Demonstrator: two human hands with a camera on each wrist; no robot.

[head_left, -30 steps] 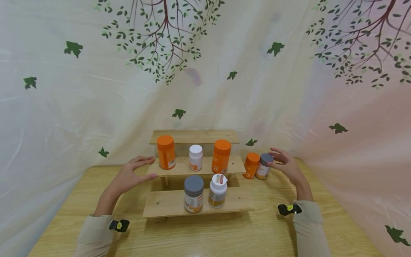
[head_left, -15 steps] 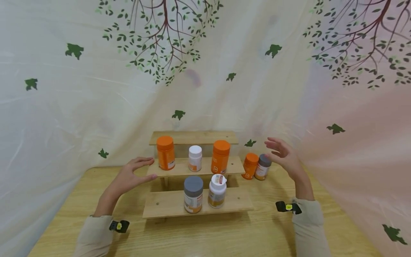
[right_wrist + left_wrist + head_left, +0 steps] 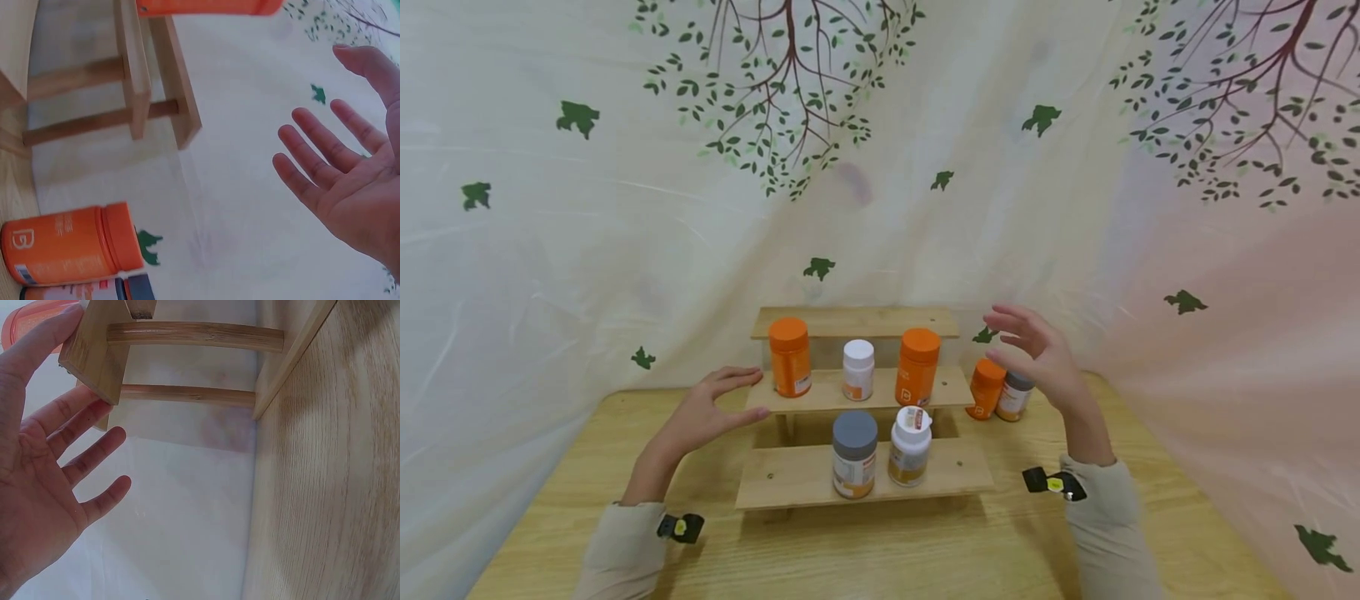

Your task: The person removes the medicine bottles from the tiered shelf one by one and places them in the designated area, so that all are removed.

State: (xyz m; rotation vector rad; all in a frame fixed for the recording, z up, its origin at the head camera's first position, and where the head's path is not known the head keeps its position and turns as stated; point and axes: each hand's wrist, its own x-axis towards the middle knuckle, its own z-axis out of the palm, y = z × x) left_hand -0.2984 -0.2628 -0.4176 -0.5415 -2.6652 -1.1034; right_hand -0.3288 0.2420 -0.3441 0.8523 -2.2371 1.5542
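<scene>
My left hand [image 3: 703, 412] holds the left end of the middle board of a tiered wooden display stand [image 3: 865, 320], thumb at the front corner and fingertips at the back. The left wrist view shows the same hand [image 3: 44, 462] at the board's end [image 3: 94, 356], ring and little fingers free. My right hand [image 3: 1037, 354] hangs in the air right of the stand, fingers spread and holding nothing. Below it on the table are an orange bottle [image 3: 987, 388] and a grey-capped bottle [image 3: 1015, 400], partly hidden by the hand in the head view.
On the middle board stand two orange bottles [image 3: 790, 358] [image 3: 917, 367] with a small white bottle [image 3: 858, 371] between them. A grey-capped jar [image 3: 854, 454] and a white bottle [image 3: 910, 450] stand on the lowest board. A leaf-printed curtain [image 3: 700, 225] hangs behind the table [image 3: 880, 550].
My right hand has left the grey-capped bottle on the table, rising and moving left above the two bottles there. The left hand stays at the stand.
</scene>
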